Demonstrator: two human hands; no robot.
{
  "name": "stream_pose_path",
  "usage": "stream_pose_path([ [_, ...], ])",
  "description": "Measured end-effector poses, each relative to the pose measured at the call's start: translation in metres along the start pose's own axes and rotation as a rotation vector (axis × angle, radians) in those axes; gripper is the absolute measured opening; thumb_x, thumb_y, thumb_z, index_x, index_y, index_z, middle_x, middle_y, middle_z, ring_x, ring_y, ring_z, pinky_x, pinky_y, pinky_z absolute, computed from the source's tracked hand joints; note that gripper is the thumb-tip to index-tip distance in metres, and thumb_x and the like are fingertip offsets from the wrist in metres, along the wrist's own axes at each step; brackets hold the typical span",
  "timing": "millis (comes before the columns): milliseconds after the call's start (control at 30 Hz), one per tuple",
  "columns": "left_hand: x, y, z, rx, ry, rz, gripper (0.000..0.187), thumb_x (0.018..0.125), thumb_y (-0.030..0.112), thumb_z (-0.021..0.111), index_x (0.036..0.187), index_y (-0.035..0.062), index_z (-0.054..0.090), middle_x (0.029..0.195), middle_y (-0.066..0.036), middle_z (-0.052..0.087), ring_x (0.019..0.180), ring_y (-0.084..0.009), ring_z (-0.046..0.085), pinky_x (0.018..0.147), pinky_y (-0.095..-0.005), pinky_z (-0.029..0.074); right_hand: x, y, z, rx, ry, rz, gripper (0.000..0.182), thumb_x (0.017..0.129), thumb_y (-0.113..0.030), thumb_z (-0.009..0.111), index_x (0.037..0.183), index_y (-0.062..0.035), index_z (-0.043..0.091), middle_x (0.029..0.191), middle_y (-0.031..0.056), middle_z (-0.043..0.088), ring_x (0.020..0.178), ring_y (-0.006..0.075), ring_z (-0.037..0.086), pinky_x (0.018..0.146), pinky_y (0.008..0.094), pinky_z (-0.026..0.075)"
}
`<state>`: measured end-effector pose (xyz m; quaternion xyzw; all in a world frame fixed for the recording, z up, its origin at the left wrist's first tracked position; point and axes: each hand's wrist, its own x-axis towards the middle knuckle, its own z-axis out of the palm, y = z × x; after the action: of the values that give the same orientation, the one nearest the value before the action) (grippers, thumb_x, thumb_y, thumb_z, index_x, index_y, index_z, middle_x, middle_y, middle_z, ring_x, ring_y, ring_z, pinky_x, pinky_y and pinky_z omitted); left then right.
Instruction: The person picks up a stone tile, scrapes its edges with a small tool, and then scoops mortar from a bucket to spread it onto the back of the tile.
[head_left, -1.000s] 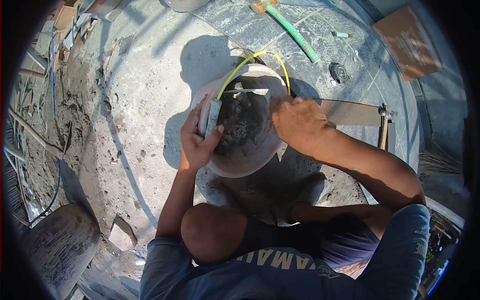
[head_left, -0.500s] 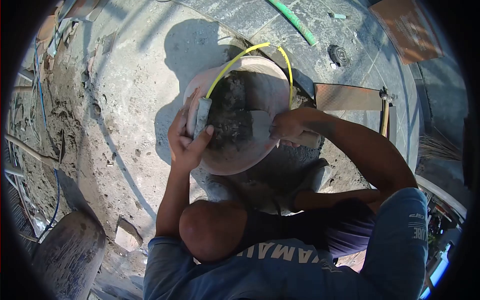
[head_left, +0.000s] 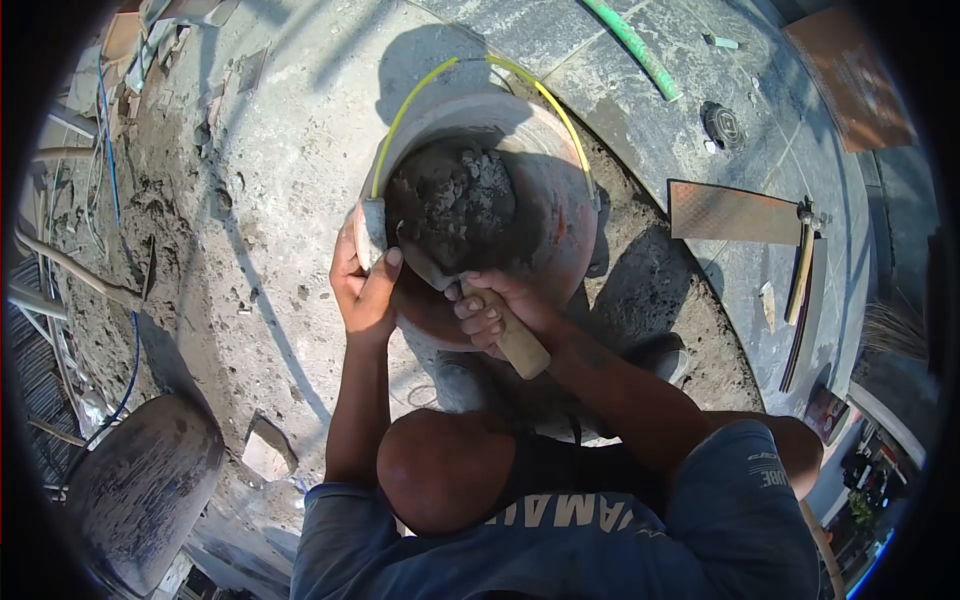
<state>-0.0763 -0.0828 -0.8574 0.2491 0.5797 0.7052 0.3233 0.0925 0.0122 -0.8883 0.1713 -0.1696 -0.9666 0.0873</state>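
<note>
A round bucket [head_left: 575,235] with a yellow-covered wire handle [head_left: 540,88] stands between my feet, tilted a little. Dark wet mortar [head_left: 465,200] lies heaped inside it. My left hand [head_left: 366,290] grips the bucket's left rim, thumb on the inner side and fingers outside. In my right hand [head_left: 490,312] is the wooden handle of a trowel [head_left: 522,345], held over the near side of the bucket. The trowel's blade reaches in along the mortar's near left edge and is partly hidden by the mortar.
A hammer [head_left: 803,260] lies on the grey tiles at right, beside a reddish tile piece [head_left: 735,212]. Farther back are a green hose [head_left: 635,45] and a dark round object [head_left: 723,126]. A dusty dark container [head_left: 145,490] stands at lower left, below cables and pipes.
My right hand has moved left and toward my body, turning the trowel so its handle points down to the right. The mortar now sits more heaped, and the bucket handle has shifted.
</note>
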Motion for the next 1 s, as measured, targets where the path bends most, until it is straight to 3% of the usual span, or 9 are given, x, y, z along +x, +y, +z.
stream_pose_path([
  [167, 0.002, 0.000, 0.001, 0.108, 0.011, -0.020, 0.055, 0.083, 0.007, 0.064, 0.133, -0.0044, 0.044, 0.124, -0.009, 0.053, 0.113, -0.0159, 0.049, 0.099, -0.0289, 0.034, -0.025, -0.015, 0.029, 0.158, -0.017, -0.088, 0.027, 0.094, -0.025, 0.051, 0.105, -0.0002, 0.050, 0.075, 0.0009, 0.050, 0.052, 0.0043, 0.046, 0.046, 0.0182, 0.043],
  [300, 0.000, 0.007, 0.012, 0.244, -0.021, -0.008, 0.068, 0.077, 0.024, 0.069, 0.131, -0.0073, 0.045, 0.123, -0.013, 0.053, 0.115, -0.0194, 0.048, 0.100, -0.0338, 0.035, -0.062, -0.039, 0.071, -0.434, 0.405, -0.023, 0.026, 0.092, -0.025, 0.052, 0.101, -0.0010, 0.053, 0.078, 0.0035, 0.054, 0.058, 0.0082, 0.054, 0.051, 0.0261, 0.048],
  [367, 0.000, 0.013, 0.020, 0.172, -0.037, -0.030, 0.069, 0.076, 0.023, 0.071, 0.132, -0.0073, 0.045, 0.123, -0.013, 0.053, 0.114, -0.0196, 0.049, 0.100, -0.0339, 0.034, -0.079, -0.036, 0.100, -1.322, 0.801, 0.070, 0.023, 0.090, -0.022, 0.054, 0.097, 0.0000, 0.054, 0.082, 0.0100, 0.059, 0.066, 0.0202, 0.064, 0.055, 0.0353, 0.053],
  [400, 0.001, 0.010, 0.016, 0.194, -0.059, -0.016, 0.069, 0.077, 0.021, 0.071, 0.133, -0.0076, 0.044, 0.122, -0.013, 0.053, 0.114, -0.0191, 0.049, 0.100, -0.0337, 0.035, -0.091, -0.035, 0.107, -1.327, 0.811, 0.076, 0.023, 0.090, -0.022, 0.054, 0.097, 0.0000, 0.054, 0.082, 0.0100, 0.059, 0.066, 0.0202, 0.064, 0.055, 0.0353, 0.053],
  [467, 0.003, 0.008, 0.018, 0.182, -0.044, -0.001, 0.064, 0.077, 0.017, 0.069, 0.131, -0.0081, 0.045, 0.119, -0.014, 0.056, 0.111, -0.0196, 0.051, 0.098, -0.0335, 0.037, -0.110, -0.033, 0.114, -2.646, 0.858, 0.038, 0.023, 0.087, -0.016, 0.054, 0.096, 0.0050, 0.053, 0.086, 0.0212, 0.062, 0.075, 0.0345, 0.067, 0.062, 0.0433, 0.055],
  [600, 0.003, 0.004, 0.015, 0.216, -0.040, -0.009, 0.059, 0.077, 0.014, 0.068, 0.128, -0.0086, 0.047, 0.114, -0.015, 0.059, 0.106, -0.0199, 0.055, 0.094, -0.0326, 0.041, -0.093, -0.033, 0.108, -2.746, 1.131, 0.152, 0.023, 0.084, -0.009, 0.052, 0.096, 0.0098, 0.052, 0.087, 0.0275, 0.060, 0.074, 0.0390, 0.066, 0.065, 0.0457, 0.055],
  [767, 0.002, 0.006, 0.021, 0.176, -0.071, -0.024, 0.060, 0.079, 0.011, 0.068, 0.131, -0.0081, 0.045, 0.119, -0.011, 0.055, 0.110, -0.0167, 0.050, 0.096, -0.0299, 0.037, -0.049, -0.007, 0.017, -3.215, 0.683, -0.503, 0.017, 0.083, -0.005, 0.048, 0.090, 0.0092, 0.054, 0.087, 0.0254, 0.061, 0.075, 0.0419, 0.065, 0.064, 0.0472, 0.055],
  [933, 0.005, 0.010, 0.035, 0.159, -0.105, 0.063, 0.058, 0.080, 0.003, 0.065, 0.132, -0.0093, 0.043, 0.123, -0.017, 0.055, 0.115, -0.0198, 0.052, 0.099, -0.0325, 0.038, -0.088, -0.015, 0.111, -2.548, 0.887, 0.300, 0.014, 0.079, -0.004, 0.050, 0.087, 0.0065, 0.055, 0.087, 0.0259, 0.060, 0.072, 0.0419, 0.064, 0.067, 0.0480, 0.054],
  [1000, 0.008, 0.009, 0.034, 0.153, -0.086, 0.069, 0.058, 0.080, 0.003, 0.064, 0.132, -0.0093, 0.043, 0.123, -0.017, 0.054, 0.115, -0.0198, 0.052, 0.100, -0.0325, 0.038, -0.102, -0.022, 0.122, -2.610, 0.905, 0.160, 0.015, 0.079, -0.007, 0.051, 0.084, 0.0051, 0.059, 0.083, 0.0244, 0.061, 0.074, 0.0413, 0.064, 0.068, 0.0472, 0.053],
])
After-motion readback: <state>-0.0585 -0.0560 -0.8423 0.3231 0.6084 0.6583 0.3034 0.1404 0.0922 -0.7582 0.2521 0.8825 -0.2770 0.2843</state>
